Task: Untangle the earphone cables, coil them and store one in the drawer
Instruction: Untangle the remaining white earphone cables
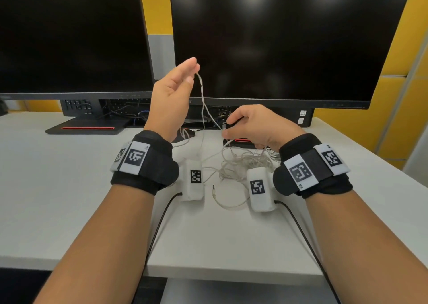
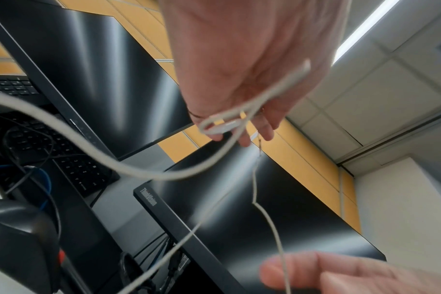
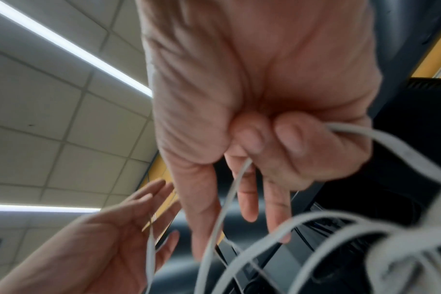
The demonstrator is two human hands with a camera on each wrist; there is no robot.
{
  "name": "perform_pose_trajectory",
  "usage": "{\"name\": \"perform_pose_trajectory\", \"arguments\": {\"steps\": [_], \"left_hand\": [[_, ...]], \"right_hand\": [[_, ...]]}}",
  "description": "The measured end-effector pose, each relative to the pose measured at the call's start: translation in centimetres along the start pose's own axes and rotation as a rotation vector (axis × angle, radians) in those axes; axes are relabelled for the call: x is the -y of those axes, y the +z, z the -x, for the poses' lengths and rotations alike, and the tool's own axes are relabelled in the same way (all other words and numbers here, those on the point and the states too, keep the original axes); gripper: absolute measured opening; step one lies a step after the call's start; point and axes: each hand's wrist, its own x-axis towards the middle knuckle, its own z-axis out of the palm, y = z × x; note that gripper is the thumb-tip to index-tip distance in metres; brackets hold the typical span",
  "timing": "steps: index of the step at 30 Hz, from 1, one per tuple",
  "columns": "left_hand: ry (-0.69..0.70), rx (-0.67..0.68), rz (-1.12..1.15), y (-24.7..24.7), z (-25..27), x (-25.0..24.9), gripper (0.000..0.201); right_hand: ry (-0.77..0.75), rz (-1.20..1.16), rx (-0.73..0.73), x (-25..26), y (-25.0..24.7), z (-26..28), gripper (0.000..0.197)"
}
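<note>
Left hand (image 1: 172, 97) raised, fingertips pinching one white cable strand (image 1: 203, 100) that hangs down. Right hand (image 1: 256, 124) at 3 o'clock of it, low, fingers curled round strands above the tangled earphone cables (image 1: 240, 165), heaped on the desk (image 1: 69, 176) between both wrists.

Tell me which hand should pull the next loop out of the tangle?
Probably right. The right hand pinches cable directly above the tangle on the desk; the left hand is raised, holding a freed strand.
</note>
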Motion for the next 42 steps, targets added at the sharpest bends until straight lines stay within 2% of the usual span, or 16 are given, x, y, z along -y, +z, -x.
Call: {"name": "perform_pose_trajectory", "arguments": {"steps": [3,6,9,12,13,16,19,25,28,29,31,34,36,38,40,42], "left_hand": [[0.049,0.1,0.057,0.4,0.3,-0.7,0.039],[0.049,0.217,0.086,0.8,0.7,-1.4,0.037],[0.044,0.306,0.051,1.2,0.7,-2.2,0.035],[0.014,0.323,0.089,1.5,0.2,-3.2,0.034],[-0.002,0.309,0.104,1.6,0.0,-3.4,0.033],[-0.049,0.195,0.049,1.3,-0.9,-3.8,0.031],[-0.038,0.072,0.027,0.5,-1.5,-3.9,0.03],[0.026,-0.158,0.143,-0.9,-3.1,-5.2,0.028],[-0.054,-0.194,0.013,-0.9,-3.6,-5.1,0.028],[-0.112,-0.175,-0.09,-0.9,-3.6,-4.9,0.024],[-0.232,-0.05,-0.328,-0.9,-3.2,-4.9,0.019],[-0.332,0.229,-0.489,-0.3,-2.2,-5.5,0.047],[-0.361,0.363,-0.436,0.5,-1.5,-6.3,0.062],[-0.392,0.444,-0.298,1.3,-0.8,-6.7,0.067],[-0.395,0.48,-0.213,1.9,-0.1,-6.7,0.065],[-0.386,0.501,-0.151,2.0,0.4,-6.4,0.053]], "right_hand": [[-0.022,0.049,0.085,0.3,0.5,0.1,0.07],[-0.069,0.003,0.067,0.5,0.8,0.1,0.075],[-0.109,-0.081,0.012,0.7,0.9,0.1,0.06],[-0.159,-0.174,-0.021,0.9,0.7,0.0,0.016],[-0.163,-0.184,-0.041,1.0,0.5,0.0,0.01],[-0.159,-0.183,-0.126,1.4,-0.6,-0.2,0.013],[-0.154,-0.197,-0.172,1.8,-1.9,-0.2,0.015],[-0.044,0.049,-0.082,1.6,-2.1,-0.6,0.018],[-0.018,-0.115,-0.145,1.7,-2.3,-0.4,0.02],[-0.017,-0.178,-0.164,2.1,-2.7,0.0,0.02],[-0.021,-0.278,-0.176,3.0,-3.4,0.5,0.018],[-0.042,-0.288,-0.147,4.3,-4.0,1.0,0.018],[-0.052,-0.262,-0.123,4.8,-4.0,1.3,0.02],[-0.061,-0.296,-0.093,5.1,-3.9,1.7,0.021],[-0.055,-0.352,-0.072,5.2,-3.7,2.2,0.021],[-0.027,-0.462,-0.062,5.2,-3.7,2.8,0.02]]}}
